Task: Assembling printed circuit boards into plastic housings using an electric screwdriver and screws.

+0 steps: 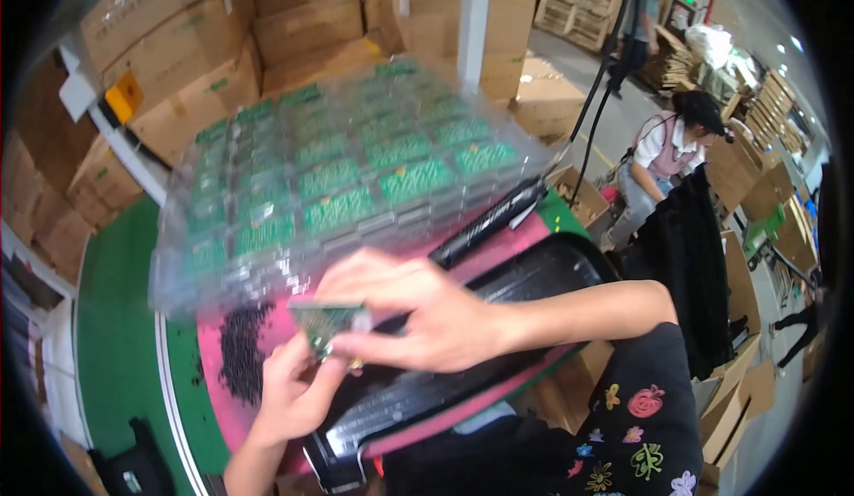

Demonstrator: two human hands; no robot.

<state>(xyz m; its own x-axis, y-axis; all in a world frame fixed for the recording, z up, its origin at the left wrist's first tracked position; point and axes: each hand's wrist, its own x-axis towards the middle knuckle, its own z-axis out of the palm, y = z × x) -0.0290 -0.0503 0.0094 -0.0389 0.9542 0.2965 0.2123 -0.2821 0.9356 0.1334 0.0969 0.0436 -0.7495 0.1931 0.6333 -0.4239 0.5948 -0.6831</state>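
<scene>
A small green circuit board [326, 322] is pinched between both hands above a pink mat [498, 245]. My right hand [418, 311] reaches across from the right and grips the board's top and right edge. My left hand [294, 389] comes up from below and holds the board's lower edge with its fingertips. Just beyond the hands stands a stack of clear plastic trays [342, 176] filled with several green boards. A patch of small black parts [242, 352] lies on the mat left of my left hand.
A black tray [543, 274] lies on the mat under my right forearm. The mat rests on a green table [116, 318]. Cardboard boxes [196, 42] are stacked behind. A seated person [663, 158] works at the right; another person [640, 16] stands farther back.
</scene>
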